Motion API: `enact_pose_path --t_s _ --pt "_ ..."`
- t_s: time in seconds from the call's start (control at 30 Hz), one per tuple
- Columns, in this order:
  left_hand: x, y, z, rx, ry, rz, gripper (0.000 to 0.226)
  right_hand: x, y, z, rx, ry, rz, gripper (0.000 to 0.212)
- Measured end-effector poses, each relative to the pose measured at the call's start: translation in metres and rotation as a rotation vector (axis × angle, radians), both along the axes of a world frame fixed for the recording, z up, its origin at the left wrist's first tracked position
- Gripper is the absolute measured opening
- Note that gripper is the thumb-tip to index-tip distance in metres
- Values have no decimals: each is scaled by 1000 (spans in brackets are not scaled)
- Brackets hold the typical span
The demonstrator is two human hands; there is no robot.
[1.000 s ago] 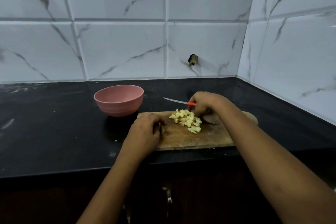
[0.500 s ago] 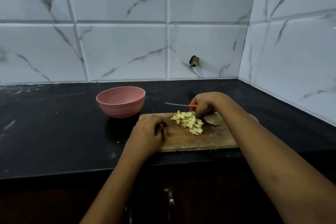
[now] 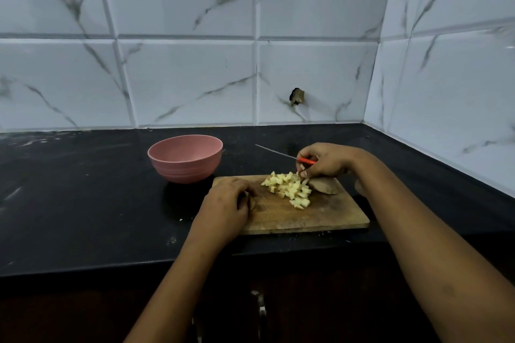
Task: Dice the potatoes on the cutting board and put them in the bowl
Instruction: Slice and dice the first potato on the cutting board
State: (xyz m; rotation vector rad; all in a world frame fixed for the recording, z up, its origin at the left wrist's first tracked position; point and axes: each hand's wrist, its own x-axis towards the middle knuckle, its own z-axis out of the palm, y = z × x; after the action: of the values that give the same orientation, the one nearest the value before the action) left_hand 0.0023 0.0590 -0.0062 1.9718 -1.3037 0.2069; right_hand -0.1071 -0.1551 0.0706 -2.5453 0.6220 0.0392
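White grey-veined tile walls [image 3: 181, 78] meet in a corner beyond the right hand [image 3: 326, 161], a hole [image 3: 296, 96] in one tile; black surface [image 3: 69, 203] beneath, dark cabinet [image 3: 83, 315] below.

The right hand [image 3: 326, 160] is lifting off the diced potato [image 3: 288, 188] near the far edge of the cutting board [image 3: 320, 217], its fingertips coming up clear of the pile. The knife [image 3: 285, 154] it grips is tilting with it, the blade tip rising higher above the counter [image 3: 83, 203]. Under the rising hand, more of the brown potato half [image 3: 326, 186] is coming into view.
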Motion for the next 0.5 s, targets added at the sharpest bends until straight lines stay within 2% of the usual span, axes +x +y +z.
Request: enact_pose_path --t_s 0.33,0.5 --pt "-1 1 1 5 -15 14 24 -10 8 -5 -26 -174 -8 28" --pt "-3 2 3 11 -24 15 24 -11 9 -7 -82 -235 -124 24"
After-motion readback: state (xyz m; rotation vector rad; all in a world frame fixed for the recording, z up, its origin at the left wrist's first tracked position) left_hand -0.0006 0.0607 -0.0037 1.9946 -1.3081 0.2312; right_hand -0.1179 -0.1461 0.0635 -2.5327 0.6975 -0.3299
